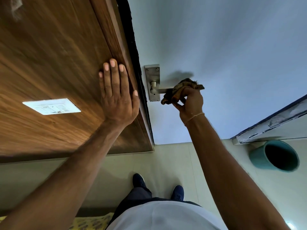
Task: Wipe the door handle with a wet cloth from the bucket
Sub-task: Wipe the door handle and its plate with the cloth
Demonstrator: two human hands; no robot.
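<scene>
A steel lever door handle (160,90) on a metal backplate (152,75) sits on the pale blue door (224,55). My right hand (191,102) is shut on a brown crumpled cloth (181,90), which wraps the outer end of the lever and hides it. My left hand (117,92) lies flat with fingers spread on the wooden wall panel (49,55), just left of the door's edge. The teal bucket (275,156) stands on the floor at the lower right; its inside looks dark.
A white switch plate (51,106) is set in the wooden panel to the left. My feet in dark shoes (138,180) stand on pale floor tiles (166,160). A chipped white ledge (272,123) runs above the bucket.
</scene>
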